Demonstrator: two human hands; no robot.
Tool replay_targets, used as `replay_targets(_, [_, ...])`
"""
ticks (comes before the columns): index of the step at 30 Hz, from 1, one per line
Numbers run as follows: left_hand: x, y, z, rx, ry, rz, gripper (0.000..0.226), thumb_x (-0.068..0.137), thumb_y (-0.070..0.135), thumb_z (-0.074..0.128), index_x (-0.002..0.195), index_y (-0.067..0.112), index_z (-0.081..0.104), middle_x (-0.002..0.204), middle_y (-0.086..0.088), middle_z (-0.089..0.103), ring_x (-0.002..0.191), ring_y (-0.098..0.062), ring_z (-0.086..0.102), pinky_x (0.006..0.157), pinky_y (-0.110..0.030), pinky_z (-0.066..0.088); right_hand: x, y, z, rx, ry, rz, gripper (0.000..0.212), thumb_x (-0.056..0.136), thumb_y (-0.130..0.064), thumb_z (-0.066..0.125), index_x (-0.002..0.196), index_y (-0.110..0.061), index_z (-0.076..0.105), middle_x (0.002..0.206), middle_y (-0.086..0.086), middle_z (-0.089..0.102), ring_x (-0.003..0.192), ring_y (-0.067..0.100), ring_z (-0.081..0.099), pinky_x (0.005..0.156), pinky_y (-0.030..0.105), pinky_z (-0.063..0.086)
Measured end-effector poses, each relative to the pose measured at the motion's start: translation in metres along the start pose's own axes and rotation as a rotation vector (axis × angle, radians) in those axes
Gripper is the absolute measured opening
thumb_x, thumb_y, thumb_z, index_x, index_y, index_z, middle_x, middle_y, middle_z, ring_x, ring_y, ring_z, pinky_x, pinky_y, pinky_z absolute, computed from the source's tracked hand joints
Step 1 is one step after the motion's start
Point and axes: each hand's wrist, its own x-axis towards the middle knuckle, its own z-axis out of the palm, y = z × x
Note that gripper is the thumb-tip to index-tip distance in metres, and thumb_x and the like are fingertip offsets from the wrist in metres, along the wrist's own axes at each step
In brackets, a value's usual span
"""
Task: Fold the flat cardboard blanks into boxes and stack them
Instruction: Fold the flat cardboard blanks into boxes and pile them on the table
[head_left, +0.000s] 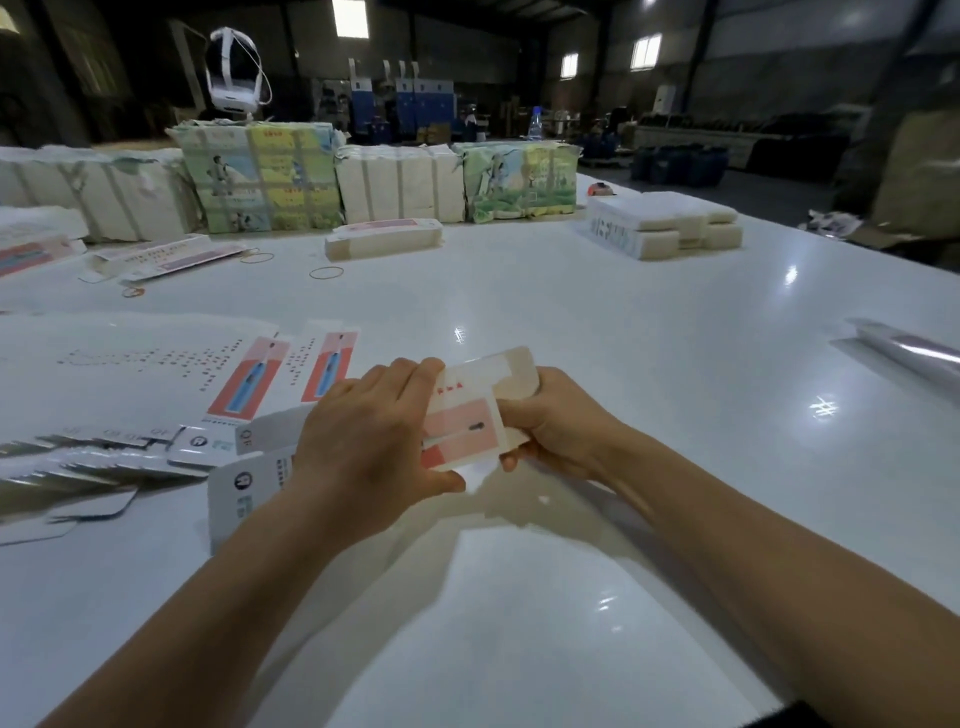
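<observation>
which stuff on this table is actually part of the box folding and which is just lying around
Part of the job:
- cardboard blank, gripped by the left hand and right hand
- flat blanks spread at left
- stack of blanks farther back

Lying about:
- rubber bands
- strapped bundles along the far edge
- water bottle
- shiny roll at right

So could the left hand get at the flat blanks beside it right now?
Probably not yet: the left hand is gripping the box with the right hand. The blanks lie uncovered close by.
</observation>
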Motion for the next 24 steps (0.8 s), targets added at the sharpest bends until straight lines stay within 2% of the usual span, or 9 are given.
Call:
replay_targets(3, [0.002, 0.001, -0.002, 0.003, -0.014, -0.034, 0.078, 0.05, 0.043, 0.09, 0.113, 0.009, 0.061, 0.091, -0.011, 0.068, 0.066, -0.029, 0.064, 0.056, -0.04, 0.053, -0.002, -0.001, -0.004, -0.043, -0.001, 0.003, 0.015, 0.085, 0.006, 0.057, 0.089, -0.005, 0.066, 0.056, 0.001, 0.064, 0.043, 0.011, 0.055, 0.041, 0.021, 0.046])
replay_targets(7, [0.003, 0.002, 0.001, 0.018, -0.014, -0.049, 0.071, 0.052, 0.045, 0.088, 0.109, 0.011, 0.063, 0.089, -0.009, 0.07, 0.062, -0.029, 0.063, 0.054, -0.035, 0.05, -0.003, 0.0, -0.005, -0.016, -0.01, 0.043, 0.018, 0.088, 0.008, 0.052, 0.088, -0.003, 0.066, 0.058, 0.005, 0.064, 0.043, 0.011, 0.054, 0.042, 0.021, 0.046])
replay_targets(10, [0.001, -0.001, 0.004, -0.023, -0.003, -0.079, 0.074, 0.058, 0.057, 0.08, 0.117, 0.017, 0.058, 0.097, -0.005, 0.069, 0.067, -0.018, 0.057, 0.061, -0.036, 0.051, -0.001, -0.002, -0.007, 0.029, 0.029, 0.068, 0.018, 0.087, 0.01, 0.051, 0.091, 0.0, 0.065, 0.057, 0.004, 0.062, 0.042, 0.011, 0.051, 0.04, 0.021, 0.045])
replay_targets(13, [0.0, -0.01, 0.007, -0.098, -0.063, -0.097, 0.092, 0.062, 0.074, 0.061, 0.135, 0.021, 0.046, 0.119, -0.001, 0.061, 0.089, -0.016, 0.057, 0.076, -0.039, 0.052, 0.0, -0.004, -0.013, 0.087, 0.113, 0.076, 0.02, 0.086, 0.011, 0.049, 0.089, 0.002, 0.066, 0.057, 0.007, 0.06, 0.039, 0.012, 0.046, 0.036, 0.02, 0.041])
replay_targets(15, [-0.002, -0.013, 0.009, -0.198, -0.103, -0.113, 0.093, 0.062, 0.075, 0.055, 0.138, 0.023, 0.042, 0.125, 0.003, 0.057, 0.092, -0.013, 0.055, 0.082, -0.039, 0.051, -0.001, -0.007, -0.016, 0.103, 0.12, 0.102, 0.017, 0.087, 0.008, 0.05, 0.087, 0.002, 0.066, 0.054, 0.006, 0.058, 0.039, 0.012, 0.046, 0.036, 0.019, 0.04])
replay_targets(17, [-0.002, -0.015, 0.008, -0.277, -0.089, -0.174, 0.087, 0.064, 0.072, 0.056, 0.135, 0.024, 0.043, 0.121, 0.004, 0.058, 0.088, -0.012, 0.055, 0.08, -0.038, 0.052, -0.001, -0.01, -0.015, 0.161, 0.144, 0.114, 0.013, 0.091, -0.005, 0.053, 0.09, -0.001, 0.066, 0.06, 0.007, 0.061, 0.043, 0.013, 0.052, 0.038, 0.021, 0.043])
replay_targets(20, [-0.004, -0.021, 0.007, -0.289, -0.035, -0.248, 0.075, 0.06, 0.068, 0.055, 0.123, 0.027, 0.05, 0.112, 0.007, 0.059, 0.081, -0.014, 0.057, 0.073, -0.039, 0.055, 0.001, -0.011, -0.014, 0.282, 0.464, -0.046, 0.009, 0.093, -0.013, 0.056, 0.089, -0.008, 0.062, 0.072, 0.008, 0.059, 0.048, 0.015, 0.057, 0.044, 0.026, 0.049])
replay_targets(22, [-0.005, -0.025, 0.006, -0.272, -0.008, -0.284, 0.07, 0.061, 0.069, 0.054, 0.117, 0.029, 0.051, 0.108, 0.009, 0.058, 0.08, -0.015, 0.058, 0.068, -0.039, 0.054, -0.003, -0.006, -0.013, 0.054, 0.703, -0.228, 0.008, 0.09, -0.011, 0.059, 0.082, -0.012, 0.06, 0.07, 0.003, 0.058, 0.05, 0.01, 0.056, 0.047, 0.026, 0.05])
replay_targets(24, [-0.004, -0.026, 0.007, -0.259, -0.005, -0.318, 0.069, 0.061, 0.07, 0.054, 0.116, 0.03, 0.05, 0.107, 0.01, 0.057, 0.081, -0.017, 0.058, 0.066, -0.037, 0.053, -0.006, -0.001, -0.004, -0.183, 0.729, -0.322, 0.012, 0.089, -0.013, 0.061, 0.078, -0.019, 0.063, 0.069, -0.003, 0.061, 0.056, 0.008, 0.057, 0.052, 0.025, 0.05])
